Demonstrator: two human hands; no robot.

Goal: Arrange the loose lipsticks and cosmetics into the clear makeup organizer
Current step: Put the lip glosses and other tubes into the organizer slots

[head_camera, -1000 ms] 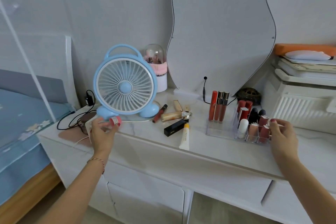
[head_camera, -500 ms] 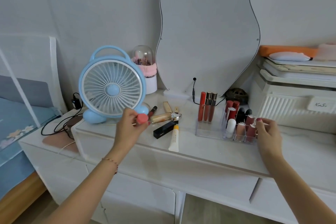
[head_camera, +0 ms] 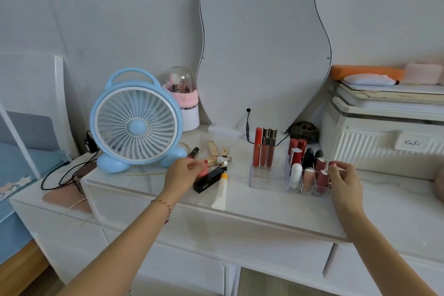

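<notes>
Moved my left hand [head_camera: 183, 172], pinching the small round pink cosmetic [head_camera: 204, 170], toward the clear acrylic organizer [head_camera: 269, 179]; light, slippery; right hand [head_camera: 346, 181] loosely curled, steadying its corner.

You are looking at a bright, evenly lit room in soft daylight, with only faint, diffuse shadows under the fan [head_camera: 135, 125] and along the near edge of the white tabletop [head_camera: 264, 211]. Your wide-angle lens bends straight lines toward the left and right edges and stretches both forearms near the bottom. The left hand [head_camera: 183, 173] is slightly smeared with motion blur, and the picture is mildly soft overall, with a pale sheen on the tabletop.
</notes>
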